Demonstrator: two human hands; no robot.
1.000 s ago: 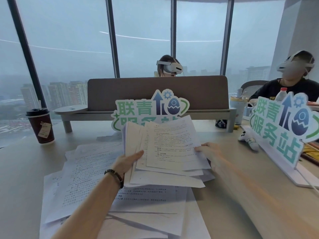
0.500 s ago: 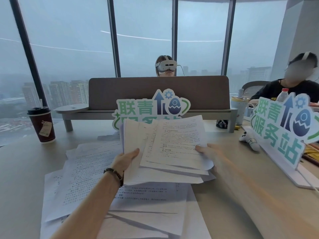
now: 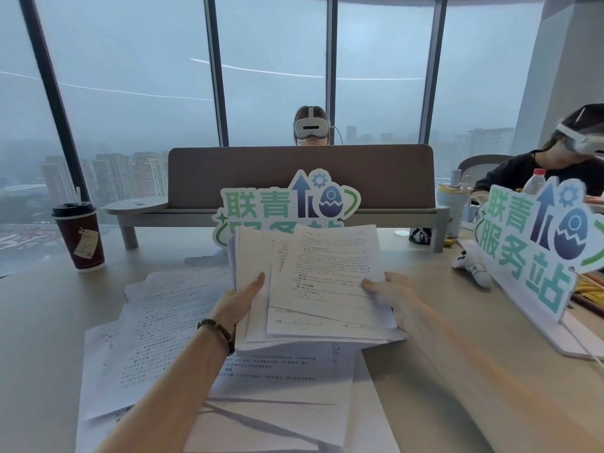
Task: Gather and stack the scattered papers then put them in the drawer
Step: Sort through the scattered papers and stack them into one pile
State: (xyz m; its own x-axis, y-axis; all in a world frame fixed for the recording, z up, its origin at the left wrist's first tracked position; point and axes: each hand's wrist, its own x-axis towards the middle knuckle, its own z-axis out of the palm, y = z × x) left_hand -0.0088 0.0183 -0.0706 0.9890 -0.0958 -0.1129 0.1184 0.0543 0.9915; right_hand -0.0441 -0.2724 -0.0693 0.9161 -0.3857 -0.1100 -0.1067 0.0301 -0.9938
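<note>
A loose bundle of printed papers (image 3: 313, 282) is lifted off the table in front of me, its sheets fanned and uneven. My left hand (image 3: 240, 300) grips its left edge, thumb on top. My right hand (image 3: 390, 289) grips the right edge, thumb on the top sheet. Several more printed sheets (image 3: 170, 325) lie scattered on the table (image 3: 42, 322) under and left of the bundle, overlapping one another. No drawer is in view.
A dark red coffee cup (image 3: 80, 237) stands at the left. Two standing signs (image 3: 287, 204) (image 3: 539, 237) rise behind and right of the papers. A white controller (image 3: 474, 264) lies at the right. A desk divider (image 3: 300, 178) and two people with headsets sit beyond.
Both hands have raised the bundle and tilted it more upright towards me. The sheets have shifted a little closer together.
</note>
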